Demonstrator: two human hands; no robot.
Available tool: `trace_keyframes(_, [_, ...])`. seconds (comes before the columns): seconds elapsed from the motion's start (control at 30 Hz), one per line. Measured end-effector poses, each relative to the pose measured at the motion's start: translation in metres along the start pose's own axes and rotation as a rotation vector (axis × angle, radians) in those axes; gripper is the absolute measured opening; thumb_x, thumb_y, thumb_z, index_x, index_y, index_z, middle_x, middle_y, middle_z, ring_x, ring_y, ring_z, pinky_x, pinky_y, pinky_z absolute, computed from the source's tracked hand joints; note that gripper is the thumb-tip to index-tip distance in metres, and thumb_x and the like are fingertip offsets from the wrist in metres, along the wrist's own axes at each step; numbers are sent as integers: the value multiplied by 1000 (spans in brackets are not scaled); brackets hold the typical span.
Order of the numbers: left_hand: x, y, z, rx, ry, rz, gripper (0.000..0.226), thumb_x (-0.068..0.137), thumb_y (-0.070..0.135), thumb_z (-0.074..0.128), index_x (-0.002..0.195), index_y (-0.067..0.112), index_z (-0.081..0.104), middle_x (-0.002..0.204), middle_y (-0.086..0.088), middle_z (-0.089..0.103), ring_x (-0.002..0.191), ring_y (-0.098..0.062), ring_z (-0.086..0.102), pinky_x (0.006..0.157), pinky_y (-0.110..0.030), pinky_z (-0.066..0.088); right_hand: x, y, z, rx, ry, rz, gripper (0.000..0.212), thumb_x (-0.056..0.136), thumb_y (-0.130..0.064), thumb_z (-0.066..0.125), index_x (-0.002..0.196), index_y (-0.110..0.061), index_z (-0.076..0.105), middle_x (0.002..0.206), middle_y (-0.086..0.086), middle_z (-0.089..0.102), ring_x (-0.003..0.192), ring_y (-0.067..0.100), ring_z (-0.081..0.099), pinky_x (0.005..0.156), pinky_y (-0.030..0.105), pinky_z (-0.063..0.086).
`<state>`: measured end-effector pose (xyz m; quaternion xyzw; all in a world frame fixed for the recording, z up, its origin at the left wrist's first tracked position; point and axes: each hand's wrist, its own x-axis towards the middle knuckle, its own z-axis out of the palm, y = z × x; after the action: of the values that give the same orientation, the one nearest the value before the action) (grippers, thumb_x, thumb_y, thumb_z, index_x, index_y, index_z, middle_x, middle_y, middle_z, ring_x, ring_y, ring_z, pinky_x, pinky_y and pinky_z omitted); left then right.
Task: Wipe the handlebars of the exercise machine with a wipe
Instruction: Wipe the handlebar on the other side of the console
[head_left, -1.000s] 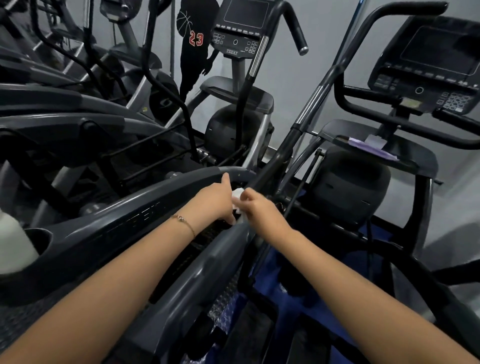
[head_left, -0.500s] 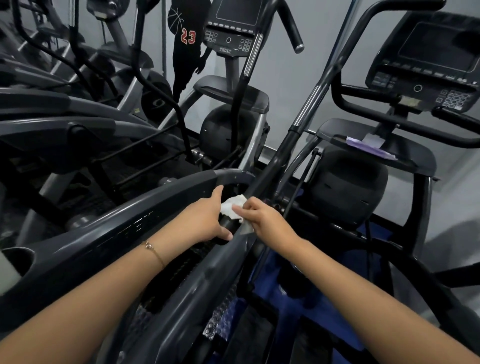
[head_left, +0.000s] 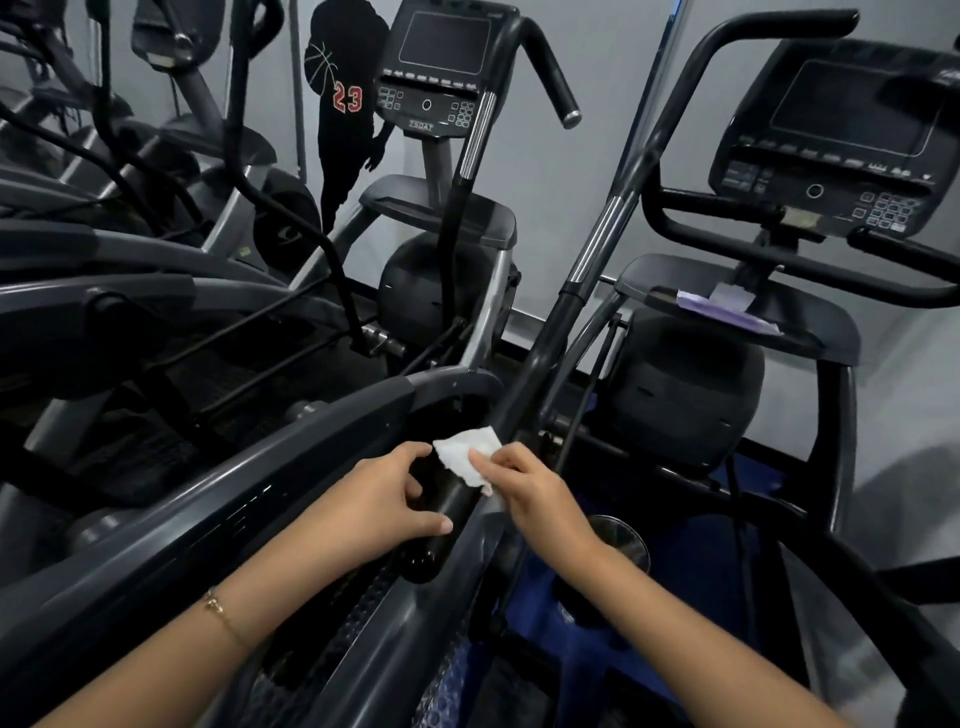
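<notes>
Grey wall (head_left: 582, 171) behind; ellipticals (head_left: 441, 306) packed close. Black handlebar (head_left: 550, 332) has its long axis diagonal: low end near centre, rising up-right past chrome section to curved top. Grey rail (head_left: 260, 483) lies just left of it, gap narrow; right side more open over blue floor (head_left: 576, 649). Left hand (head_left: 384, 499) curls fingers and thumb round low end. Right hand (head_left: 530, 488) pinches white wipe (head_left: 465, 457), which lies on handlebar just above left hand.

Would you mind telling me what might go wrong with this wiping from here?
The right hand only pinches the wipe by one edge, so it may slip and drop. The left hand grips the handlebar low down; its long upper stretch could get skipped.
</notes>
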<state>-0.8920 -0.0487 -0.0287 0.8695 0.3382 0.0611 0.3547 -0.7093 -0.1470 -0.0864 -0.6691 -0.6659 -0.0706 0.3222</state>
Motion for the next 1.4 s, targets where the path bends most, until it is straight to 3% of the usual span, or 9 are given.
trace_keyframes(0.37, [37,3,9,-45,-15,10,71,73,43,75,135,36,42,97,18,53,82,0,59,71,-14,47,94,96,-23,27,-46,460,33,97,-22,38,120,-11,59,81,-19,38,85,10,39,63,10,32])
trace_keyframes(0.6, [39,1,10,-38,-17,28,77,70,45,76,136,42,36,96,17,54,84,-3,61,80,-22,52,62,92,-15,-233,-27,11,40,89,-11,33,116,-8,63,87,6,52,73,18,50,66,22,43])
trace_keyframes(0.73, [37,5,7,-2,-35,53,80,74,45,73,139,44,26,99,18,53,87,-1,58,81,-19,50,105,127,-36,-465,-230,-27,38,80,4,56,116,-6,61,93,12,52,82,29,56,67,36,52])
trace_keyframes(0.93, [32,6,4,-15,-50,66,82,75,51,69,139,49,17,102,21,50,92,1,55,81,-16,46,190,143,-86,-967,-300,82,30,88,3,50,117,-4,57,119,11,42,105,27,44,75,36,47])
trace_keyframes(1.1, [30,9,2,-12,-59,68,83,78,49,67,141,48,13,102,20,49,91,1,54,81,-14,45,161,131,-56,-719,-281,210,26,92,-2,46,117,-3,55,120,15,44,108,31,44,85,39,40])
trace_keyframes(1.17, [30,9,1,-1,-71,67,84,78,49,67,140,48,12,103,20,49,90,2,54,82,-15,45,124,121,-33,-510,-331,102,20,97,-13,42,106,-16,59,111,12,46,106,26,43,89,40,36])
trace_keyframes(1.27, [31,11,0,39,-88,69,84,78,51,66,140,48,10,104,20,49,92,2,52,84,-16,45,104,124,-32,-562,-320,-53,21,95,-39,41,83,-25,49,93,0,47,88,18,47,87,40,40])
trace_keyframes(1.33, [34,9,-1,38,-125,62,84,76,51,68,139,48,13,102,20,50,92,1,54,86,-17,47,115,136,-44,-536,-357,-23,14,96,-27,45,101,-18,54,97,4,48,93,21,48,83,41,44])
trace_keyframes(1.4, [39,10,-6,35,-158,47,82,72,51,71,137,47,21,98,18,54,89,1,58,86,-18,48,135,143,-59,-685,-431,-92,40,90,-3,49,129,-11,47,111,10,46,102,27,45,77,41,47])
